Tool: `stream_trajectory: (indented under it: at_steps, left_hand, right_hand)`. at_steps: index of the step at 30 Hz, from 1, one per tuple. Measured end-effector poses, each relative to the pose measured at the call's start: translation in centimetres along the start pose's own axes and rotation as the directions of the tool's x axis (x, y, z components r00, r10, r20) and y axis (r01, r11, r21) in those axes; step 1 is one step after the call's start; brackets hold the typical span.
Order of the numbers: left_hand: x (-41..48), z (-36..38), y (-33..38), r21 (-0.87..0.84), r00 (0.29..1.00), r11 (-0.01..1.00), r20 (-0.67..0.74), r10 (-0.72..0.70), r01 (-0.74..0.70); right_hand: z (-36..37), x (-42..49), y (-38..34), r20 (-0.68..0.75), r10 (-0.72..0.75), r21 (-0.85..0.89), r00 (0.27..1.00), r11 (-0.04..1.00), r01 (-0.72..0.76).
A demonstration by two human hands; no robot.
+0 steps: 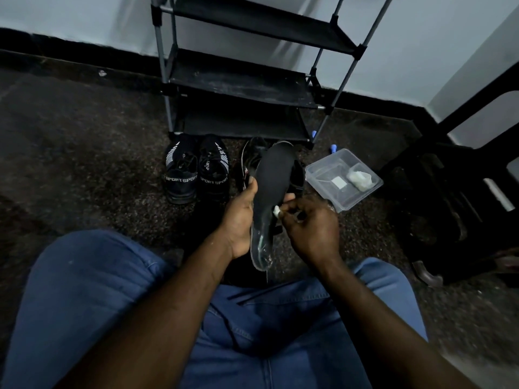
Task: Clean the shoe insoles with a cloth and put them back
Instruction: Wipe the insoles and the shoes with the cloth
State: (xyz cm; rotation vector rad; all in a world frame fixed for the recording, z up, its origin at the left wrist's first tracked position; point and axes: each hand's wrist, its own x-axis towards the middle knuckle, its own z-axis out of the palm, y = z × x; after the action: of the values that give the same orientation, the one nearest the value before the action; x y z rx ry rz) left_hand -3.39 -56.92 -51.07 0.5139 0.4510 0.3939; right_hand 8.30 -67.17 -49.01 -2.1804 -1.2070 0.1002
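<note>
The shoe rack point(241, 88) stands against the wall on a dark speckled floor point(84, 153), and everything else sits on the near side of it. A person in blue jeans point(92, 276) sits facing the rack and holds a black insole point(273, 175) up in the air in front of its lowest shelf, toe end towards the rack and the clear, glossy heel end towards the lap. The left hand point(241, 217) has its grip closed round the insole's left edge, thumb lying on the top face and the fingers hidden behind. The right hand point(311, 228) has a narrow grip, fingers curled, pinching a small white cloth point(276, 211) against the insole's right edge about halfway along its length. Just before the rack's left foot a pair of black sport shoes point(196, 172) stands side by side on the floor, toes towards the rack. Beside that pair, before the middle of the rack, a further black shoe point(251, 155) lies partly hidden behind the raised insole. Before the rack's right foot lies a clear plastic container point(325, 175), holding a crumpled pale wad point(361, 179) and a small white square point(339, 181). Well to the right of the rack stands a piece of black furniture point(438, 192)
</note>
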Motion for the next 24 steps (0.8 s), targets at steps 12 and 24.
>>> stream_trajectory:
  at_steps: [12, 24]
  left_hand:
    - [-0.3, 0.3, 0.4, -0.002, 0.999, 1.000, 0.046, 0.016, -0.016]
    - [-0.1, 0.3, -0.4, -0.085, 0.994, 0.993, 0.075, -0.078, 0.084]
  right_hand:
    - [0.1, 0.2, -2.0, 0.101, 0.308, 0.508, 0.946, 0.802, -0.315]
    - [0.1, -0.4, -1.5, -0.087, 0.069, 0.157, 0.994, 0.986, -0.055]
